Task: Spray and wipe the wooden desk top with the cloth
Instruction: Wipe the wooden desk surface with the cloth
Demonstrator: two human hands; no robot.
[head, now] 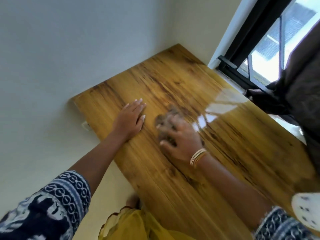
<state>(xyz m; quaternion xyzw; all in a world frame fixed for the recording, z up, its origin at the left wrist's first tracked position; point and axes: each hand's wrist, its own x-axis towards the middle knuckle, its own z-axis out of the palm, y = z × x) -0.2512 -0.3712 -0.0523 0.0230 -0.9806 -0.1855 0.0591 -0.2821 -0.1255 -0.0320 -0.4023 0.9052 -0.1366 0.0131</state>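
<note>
The wooden desk top [225, 153] fills the middle of the head view, glossy with a window glare near its right side. My left hand [130, 118] lies flat on the wood, fingers together, holding nothing. To its right, my right hand [181, 142], with bangles on the wrist, presses a grey-brown cloth [166, 120] onto the desk; both are blurred by motion. No spray bottle is in sight.
A white wall borders the desk's far and left edges. A black-framed window [256, 66] and a dark curtain [297, 87] stand at the right. A white speckled object [308, 210] sits at the lower right edge. Yellow fabric [138, 226] hangs below the desk's near edge.
</note>
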